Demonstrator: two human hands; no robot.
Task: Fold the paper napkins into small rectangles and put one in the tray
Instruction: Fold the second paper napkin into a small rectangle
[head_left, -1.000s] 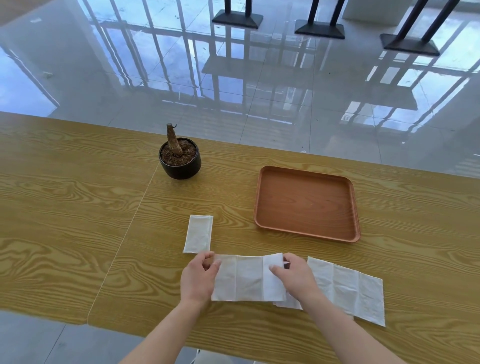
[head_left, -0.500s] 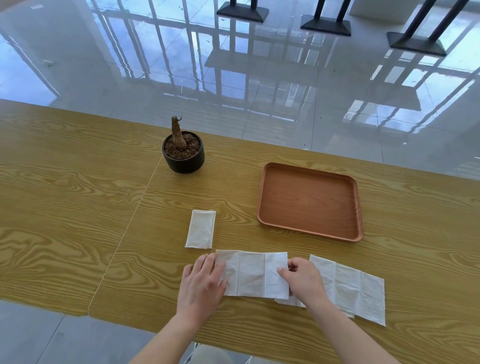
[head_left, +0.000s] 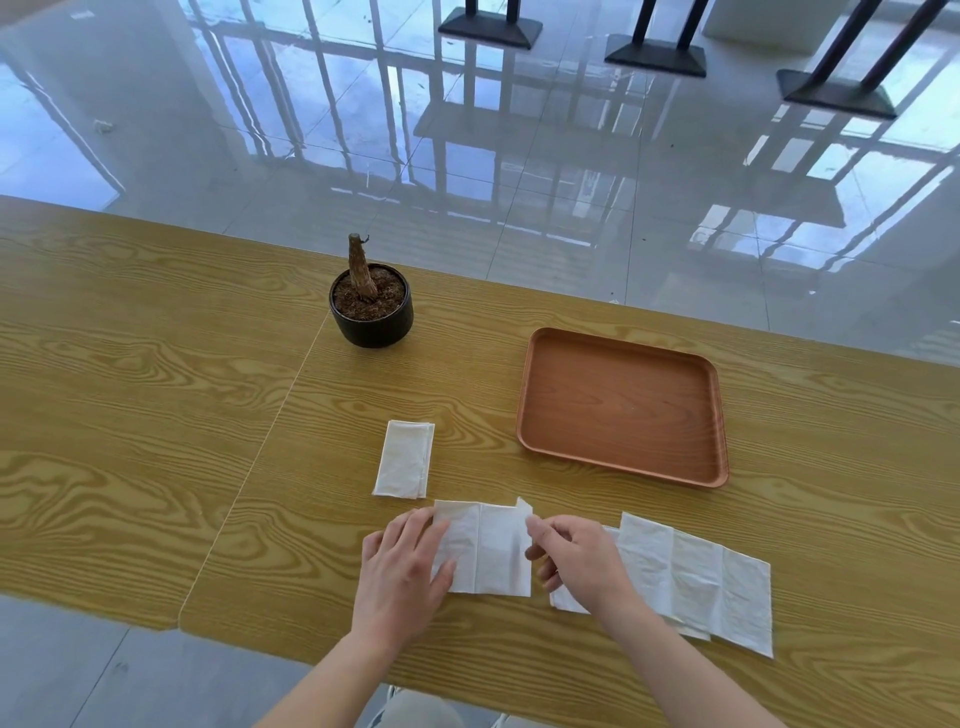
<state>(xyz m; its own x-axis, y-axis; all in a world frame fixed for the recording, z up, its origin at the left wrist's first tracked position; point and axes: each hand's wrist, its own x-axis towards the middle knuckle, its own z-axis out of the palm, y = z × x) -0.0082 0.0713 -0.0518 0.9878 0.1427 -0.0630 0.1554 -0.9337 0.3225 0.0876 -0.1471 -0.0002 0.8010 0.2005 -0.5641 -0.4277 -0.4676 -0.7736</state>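
One view only, from a camera on my head, looking forward and steeply down across the near edge of a wooden table (head_left: 156, 415). My own forearms enter close from the bottom edge; beyond the table's far edge lies a glossy tiled floor (head_left: 571, 182).
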